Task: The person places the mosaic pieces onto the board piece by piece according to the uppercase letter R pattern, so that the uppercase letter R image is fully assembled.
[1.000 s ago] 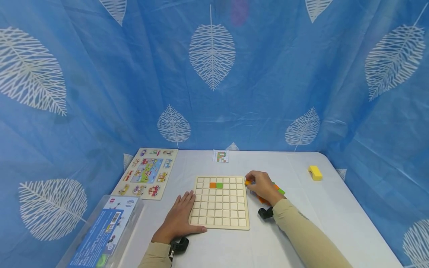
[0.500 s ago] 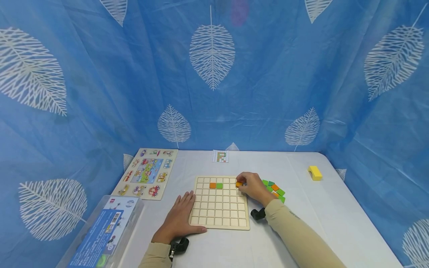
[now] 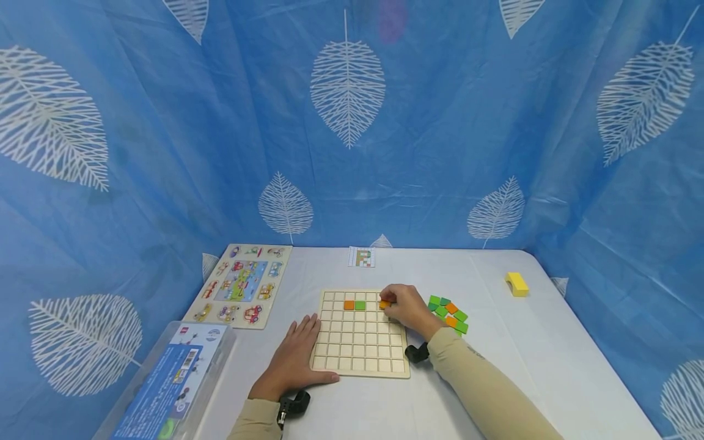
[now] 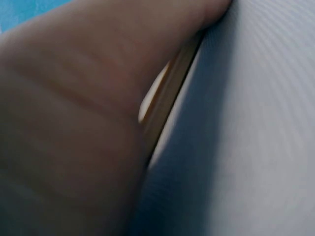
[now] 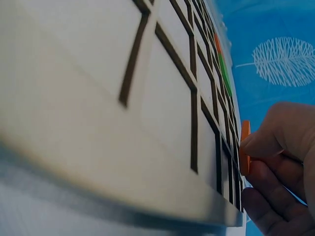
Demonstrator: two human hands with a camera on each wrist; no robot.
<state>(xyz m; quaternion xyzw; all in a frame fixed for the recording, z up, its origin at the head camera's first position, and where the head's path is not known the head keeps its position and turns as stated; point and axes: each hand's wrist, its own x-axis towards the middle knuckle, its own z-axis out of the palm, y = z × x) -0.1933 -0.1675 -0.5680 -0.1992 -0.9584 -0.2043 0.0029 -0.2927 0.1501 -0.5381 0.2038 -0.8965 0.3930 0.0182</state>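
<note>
A wooden grid board [image 3: 359,342] lies in the middle of the white table. Two tiles sit side by side in its second row: an orange tile [image 3: 349,305] and a green tile [image 3: 360,305]. Over the board's upper right part, my right hand [image 3: 406,307] pinches another orange tile [image 5: 245,147] between thumb and fingers; the right wrist view shows that tile standing on edge near the grid. My left hand [image 3: 297,354] lies with fingers straight along the board's left side, its thumb by the lower left corner. The left wrist view shows only part of that hand [image 4: 83,98] against the board edge.
Several loose green and orange tiles [image 3: 451,308] lie right of the board. A small pattern card [image 3: 362,256] is behind it. At left are a picture puzzle board [image 3: 242,284] and a plastic box [image 3: 170,379]; a yellow arch block [image 3: 517,284] stands far right.
My right hand has moved left from beside the loose tiles to over the board, carrying the orange tile. More of the loose tiles show now. The left hand has stayed in place.
</note>
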